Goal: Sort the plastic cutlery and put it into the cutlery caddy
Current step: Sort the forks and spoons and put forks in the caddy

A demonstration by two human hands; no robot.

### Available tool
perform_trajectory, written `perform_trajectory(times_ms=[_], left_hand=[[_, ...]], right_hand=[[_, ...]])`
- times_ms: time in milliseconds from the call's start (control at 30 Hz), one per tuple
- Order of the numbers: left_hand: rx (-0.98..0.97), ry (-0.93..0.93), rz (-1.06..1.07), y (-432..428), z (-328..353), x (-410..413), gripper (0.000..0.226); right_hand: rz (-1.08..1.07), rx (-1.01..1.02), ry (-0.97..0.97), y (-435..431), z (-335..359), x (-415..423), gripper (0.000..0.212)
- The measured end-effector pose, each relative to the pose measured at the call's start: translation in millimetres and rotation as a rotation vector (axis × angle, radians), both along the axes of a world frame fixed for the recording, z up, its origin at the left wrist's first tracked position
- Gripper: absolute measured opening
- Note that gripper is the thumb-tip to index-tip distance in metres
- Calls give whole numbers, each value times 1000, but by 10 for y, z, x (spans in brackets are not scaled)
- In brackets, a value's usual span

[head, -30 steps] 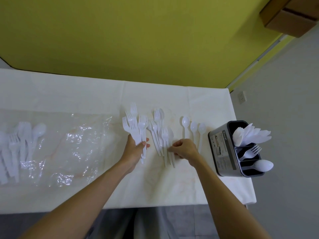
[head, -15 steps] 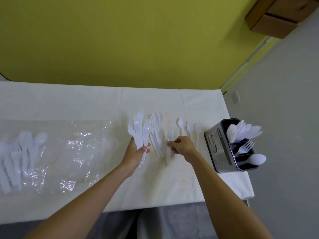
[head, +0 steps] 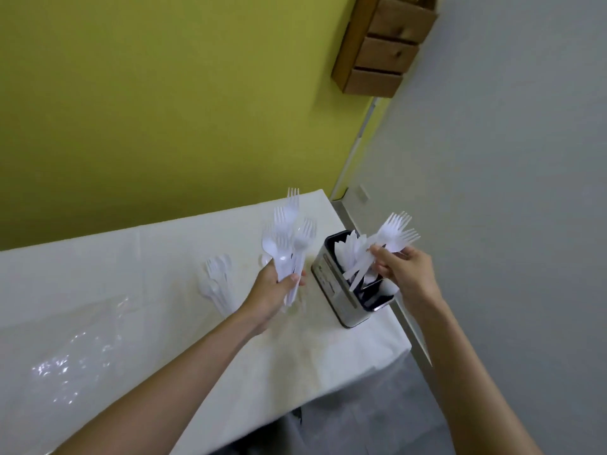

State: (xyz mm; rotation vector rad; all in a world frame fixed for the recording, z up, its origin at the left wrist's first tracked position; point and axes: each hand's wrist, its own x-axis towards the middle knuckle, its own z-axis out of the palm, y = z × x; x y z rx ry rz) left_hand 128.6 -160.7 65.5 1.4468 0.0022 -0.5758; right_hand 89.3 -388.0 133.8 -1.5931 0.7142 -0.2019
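Note:
My left hand (head: 275,289) grips a bunch of white plastic forks (head: 289,238), held upright above the table just left of the caddy. My right hand (head: 399,269) holds two white forks (head: 395,233) over the grey metal cutlery caddy (head: 331,284), tines pointing up and to the right, handles slanting down into it. White cutlery stands in the caddy's far compartment. A small pile of loose white cutlery (head: 216,280) lies on the white tablecloth left of my left hand.
The caddy stands at the table's right edge (head: 387,326), near the corner. A crumpled clear plastic bag (head: 75,356) lies at the left. A yellow wall runs behind the table; a wooden drawer unit (head: 387,44) hangs high at the right.
Both hands lifted off the table with forks. My right hand carried its forks rightward over the caddy. The camera swung to the right and tilted.

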Motion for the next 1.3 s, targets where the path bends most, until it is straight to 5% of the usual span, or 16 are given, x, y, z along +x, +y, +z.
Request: perform_trajectory(times_ms=[200,400,567,700,833,967,1100,1300], left_hand=[[-274,145,119,-674,227,-17,23],[-194,82,185,-1042,243,-34,17],[-15,-3,149,-1185,192,-60,21],[51,-106,108,-1257,253,-111,20],[123,-180,-4,-1339,135,-102,14],[281,-197,-42,-1369,-147,-64,59],[361,-219,-93,-1381,-67,-65,29],[407,-321,-102,-1374,-76,-86,22]], right_hand=[[-322,-11,100,-185,-383,68,16],[79,-548,250,-153,-500,75,22],[223,-390,273,-356,-384,53,19],[271,-481,193,-506,-213,-17,33],[388,-190,-19,-541,-85,-34,40],[419,-169,-108,-487,-40,44,41],[447,-246,-177,-498,-149,115,17],[438,-283,-156,-592,-264,83,25]])
